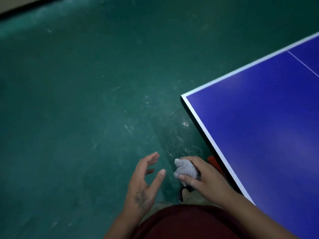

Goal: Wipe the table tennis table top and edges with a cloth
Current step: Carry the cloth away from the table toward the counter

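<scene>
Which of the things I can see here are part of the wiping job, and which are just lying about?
Part of the job:
- grey cloth, bunched in the right hand
- blue table tennis table, with its white edge line
- left hand, open and empty

Just lying about:
- green floor, scuffed with pale marks
- red object under the table edge, too hidden to identify

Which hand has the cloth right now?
The right hand, beside the table edge, grips the bunched grey cloth; the left hand is open and empty.
</scene>
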